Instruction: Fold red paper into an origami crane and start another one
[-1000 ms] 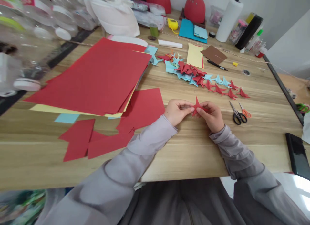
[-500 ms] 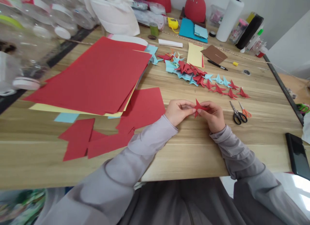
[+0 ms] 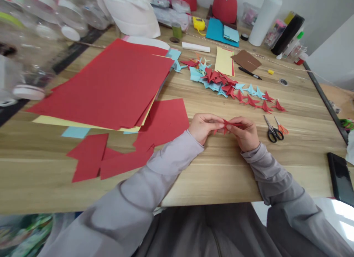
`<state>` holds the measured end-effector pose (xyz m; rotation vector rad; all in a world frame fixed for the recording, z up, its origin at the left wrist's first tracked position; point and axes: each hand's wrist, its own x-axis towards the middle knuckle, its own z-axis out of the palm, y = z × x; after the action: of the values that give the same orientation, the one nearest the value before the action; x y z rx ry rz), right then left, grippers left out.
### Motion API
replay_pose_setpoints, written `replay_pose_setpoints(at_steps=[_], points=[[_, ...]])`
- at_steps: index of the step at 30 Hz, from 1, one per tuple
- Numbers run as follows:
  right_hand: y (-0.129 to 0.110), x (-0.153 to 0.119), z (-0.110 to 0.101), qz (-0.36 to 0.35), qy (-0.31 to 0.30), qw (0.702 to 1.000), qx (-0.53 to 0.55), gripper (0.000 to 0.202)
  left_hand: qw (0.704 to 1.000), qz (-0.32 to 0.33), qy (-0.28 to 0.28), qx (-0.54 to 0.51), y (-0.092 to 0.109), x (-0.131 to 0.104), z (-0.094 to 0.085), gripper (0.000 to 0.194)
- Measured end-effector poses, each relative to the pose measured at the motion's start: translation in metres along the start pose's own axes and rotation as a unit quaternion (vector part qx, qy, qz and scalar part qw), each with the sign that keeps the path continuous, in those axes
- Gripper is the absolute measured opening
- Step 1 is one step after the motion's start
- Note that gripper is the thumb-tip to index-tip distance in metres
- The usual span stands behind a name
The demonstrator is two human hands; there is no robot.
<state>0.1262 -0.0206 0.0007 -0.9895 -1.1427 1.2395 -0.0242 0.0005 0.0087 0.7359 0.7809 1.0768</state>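
A small red folded paper piece (image 3: 225, 126) with pointed tips is pinched between both hands above the wooden table. My left hand (image 3: 205, 127) grips its left side with thumb and fingers. My right hand (image 3: 245, 132) is closed on its right side; the fingers cover part of the paper. Beyond the hands lies a heap of folded red paper pieces (image 3: 215, 77) and light blue ones (image 3: 251, 89), some in rows reaching right. To the right of my right hand rest black-handled scissors (image 3: 272, 133) and orange-handled scissors (image 3: 282, 127).
Large red sheets (image 3: 110, 87) are stacked at the left, with cut red pieces (image 3: 91, 153) in front. A black pen (image 3: 250, 73), yellow paper (image 3: 224, 61) and brown paper (image 3: 246, 60) lie farther back. A black phone (image 3: 339, 177) sits at the right edge. Plastic bottles (image 3: 70, 19) crowd the far left.
The red folded paper has been turned or flattened between my fingers: its tall upper point no longer stands up, and points now show below the fingers. Both hands stay in nearly the same place.
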Motion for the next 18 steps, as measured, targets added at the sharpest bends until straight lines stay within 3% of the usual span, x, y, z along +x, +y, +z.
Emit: replay_pose_setpoints(at_steps=[10, 14, 18], points=[[-0.0085, 0.0006, -0.0036, -0.137, -0.019, 0.985, -0.1, 0.009, 0.996, -0.077, -0.027, -0.023, 0.0058, 0.0002, -0.0015, 0.023], [-0.0095, -0.0014, -0.0049, -0.205, -0.033, 0.958, -0.199, 0.013, 0.996, -0.021, -0.051, 0.071, 0.0047, 0.0003, -0.0036, 0.031], [-0.0084, -0.0033, -0.0066, -0.205, -0.009, 0.947, -0.245, 0.011, 0.989, 0.048, -0.052, 0.132, 0.0036, -0.0006, -0.0042, 0.033]])
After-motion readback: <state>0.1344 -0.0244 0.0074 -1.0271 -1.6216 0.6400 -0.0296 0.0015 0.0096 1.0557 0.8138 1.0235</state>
